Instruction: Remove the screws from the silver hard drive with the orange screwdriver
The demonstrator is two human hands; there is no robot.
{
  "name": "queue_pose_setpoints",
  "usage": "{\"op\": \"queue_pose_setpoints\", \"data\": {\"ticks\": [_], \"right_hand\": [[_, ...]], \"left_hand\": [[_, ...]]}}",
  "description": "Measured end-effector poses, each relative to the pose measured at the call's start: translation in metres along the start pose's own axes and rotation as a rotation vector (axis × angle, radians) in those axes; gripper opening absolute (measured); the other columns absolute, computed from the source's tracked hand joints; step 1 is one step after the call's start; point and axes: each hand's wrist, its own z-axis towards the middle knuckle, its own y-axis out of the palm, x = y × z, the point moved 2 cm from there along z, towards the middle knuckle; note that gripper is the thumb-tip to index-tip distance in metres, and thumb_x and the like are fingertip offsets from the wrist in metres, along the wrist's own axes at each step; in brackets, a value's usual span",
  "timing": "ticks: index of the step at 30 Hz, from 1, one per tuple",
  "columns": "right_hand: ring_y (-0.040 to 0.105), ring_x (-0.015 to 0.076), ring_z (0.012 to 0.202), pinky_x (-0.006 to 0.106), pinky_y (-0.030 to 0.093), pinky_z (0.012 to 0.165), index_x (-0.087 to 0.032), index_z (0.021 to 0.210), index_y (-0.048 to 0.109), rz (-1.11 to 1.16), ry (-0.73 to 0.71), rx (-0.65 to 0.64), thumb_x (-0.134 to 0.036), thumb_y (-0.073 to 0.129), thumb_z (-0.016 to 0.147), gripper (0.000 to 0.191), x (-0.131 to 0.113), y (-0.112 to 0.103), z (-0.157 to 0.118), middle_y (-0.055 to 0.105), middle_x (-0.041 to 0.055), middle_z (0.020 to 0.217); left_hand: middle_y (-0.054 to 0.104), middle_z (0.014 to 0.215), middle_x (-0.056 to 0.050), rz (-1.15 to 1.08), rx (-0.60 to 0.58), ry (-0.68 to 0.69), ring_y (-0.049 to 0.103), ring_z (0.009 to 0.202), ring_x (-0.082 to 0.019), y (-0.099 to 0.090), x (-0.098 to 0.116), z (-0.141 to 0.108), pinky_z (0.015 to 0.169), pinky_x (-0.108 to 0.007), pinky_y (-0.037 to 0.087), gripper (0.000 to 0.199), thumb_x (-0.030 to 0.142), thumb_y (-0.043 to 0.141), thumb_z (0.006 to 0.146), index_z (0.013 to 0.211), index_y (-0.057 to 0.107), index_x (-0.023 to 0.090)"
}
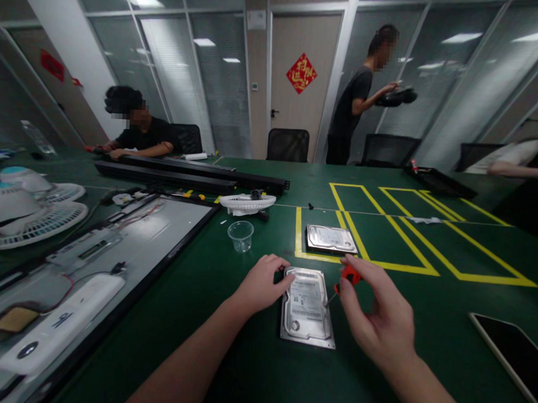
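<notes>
A silver hard drive point(307, 309) lies label side up on the green table in front of me. My left hand point(264, 283) grips its upper left edge, thumb on the top face and fingers along the side. In my right hand point(378, 306) is a screwdriver point(349, 280) with a red and black handle, pinched between thumb and fingers. The thin shaft slants down to the drive's right edge, where its tip appears to touch; the exact contact is too small to tell. Just behind lies a second hard drive point(331, 238), inside a yellow taped outline.
A clear plastic cup point(241, 236) and a white fan grille point(247, 204) stand beyond my left hand. At left lies a large framed panel point(159, 235) with electronics; a phone point(513, 352) lies at right. Two people are across the table, another at far right.
</notes>
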Motion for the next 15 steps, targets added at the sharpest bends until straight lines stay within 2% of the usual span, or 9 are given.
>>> {"op": "queue_pose_setpoints", "data": {"ticks": [4,8,11,15], "right_hand": [[0.073,0.027,0.117,0.046,0.06,0.103,-0.024,0.15,0.056,0.032,0.049,-0.032,-0.011,0.065,0.098,0.055,0.0037,0.0022,-0.0023,0.072,0.0116,0.131],[0.071,0.0255,0.105,0.041,0.063,0.088,-0.024,0.141,0.063,-0.06,-0.014,0.032,-0.014,0.076,0.092,0.052,0.0018,0.0015,0.0013,0.069,0.0107,0.118],[0.07,0.0235,0.099,0.037,0.063,0.08,-0.025,0.138,0.066,-0.105,-0.025,0.055,-0.013,0.077,0.092,0.049,-0.0004,0.0001,0.0035,0.067,0.0095,0.114],[0.073,0.0255,0.107,0.041,0.063,0.093,-0.025,0.145,0.061,-0.034,-0.01,0.015,-0.01,0.073,0.093,0.055,-0.0001,-0.0005,0.0005,0.072,0.0106,0.122]], "left_hand": [[0.072,0.107,-0.008,-0.005,-0.005,0.004,0.065,0.106,-0.027,-0.0013,0.0011,-0.0007,0.094,-0.042,0.053,0.023,0.035,0.068,0.099,0.112,0.075,0.018],[0.073,0.107,-0.008,0.002,-0.001,0.0,0.065,0.105,-0.027,-0.0016,0.0014,-0.0009,0.094,-0.042,0.053,0.022,0.035,0.068,0.099,0.112,0.075,0.018],[0.073,0.108,-0.008,0.004,0.0,0.002,0.065,0.106,-0.027,-0.0009,0.0013,-0.0007,0.095,-0.042,0.053,0.02,0.033,0.069,0.098,0.111,0.075,0.019],[0.073,0.109,-0.008,0.012,0.003,0.005,0.065,0.107,-0.027,-0.0002,0.0009,-0.0005,0.097,-0.042,0.053,0.02,0.033,0.069,0.098,0.11,0.075,0.019]]}}
